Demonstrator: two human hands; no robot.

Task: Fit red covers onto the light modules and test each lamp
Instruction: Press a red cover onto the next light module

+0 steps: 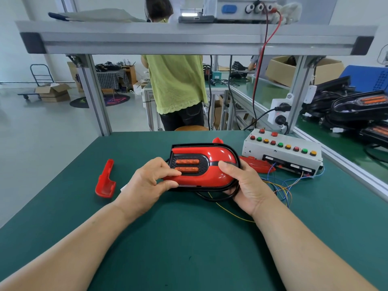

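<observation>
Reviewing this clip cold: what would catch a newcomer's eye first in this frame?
The glossy red lamp at mid-table, with two orange strips, gripped by the left hand and the right hand. Next, a loose red cover lying on the green mat to its left, and the white test box with rows of red, green and yellow buttons to its right, coloured wires trailing from it.

Green workbench (63, 206), pale glossy floor (52, 127)
</observation>
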